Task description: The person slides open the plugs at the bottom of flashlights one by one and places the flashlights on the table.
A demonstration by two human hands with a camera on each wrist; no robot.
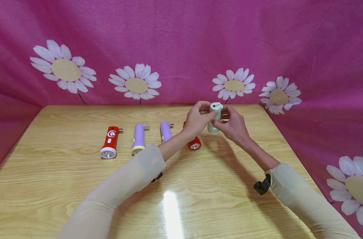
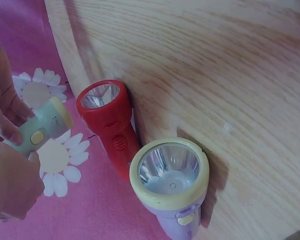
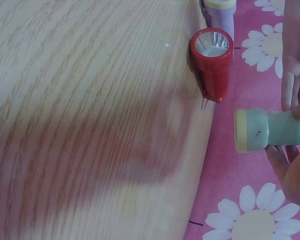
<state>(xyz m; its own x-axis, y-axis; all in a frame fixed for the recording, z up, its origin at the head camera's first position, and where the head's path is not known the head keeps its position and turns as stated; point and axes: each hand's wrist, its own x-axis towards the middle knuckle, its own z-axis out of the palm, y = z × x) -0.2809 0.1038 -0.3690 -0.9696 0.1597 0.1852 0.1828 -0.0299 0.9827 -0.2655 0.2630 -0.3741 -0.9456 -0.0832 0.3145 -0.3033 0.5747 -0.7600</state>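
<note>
Between both hands a pale green flashlight (image 1: 216, 114) is held up above the far right part of the table, its tail end toward the head camera. My left hand (image 1: 196, 121) pinches it from the left, thumb across its body. From the right, my right hand (image 1: 233, 124) pinches it lower down. A cream rim around the lamp end of this flashlight (image 3: 260, 131) and a cream switch button (image 2: 37, 137) show in the wrist views. Just left of it a red flashlight (image 1: 194, 143) lies on the table, partly hidden by my left hand and forearm.
Farther left on the wooden table (image 1: 38, 186) lie a red-and-white flashlight (image 1: 109, 142) and two purple ones, a left one (image 1: 138, 136) and a right one (image 1: 165, 131), with plug prongs sticking out. A pink cloth (image 1: 181, 39) with daisies hangs behind the table.
</note>
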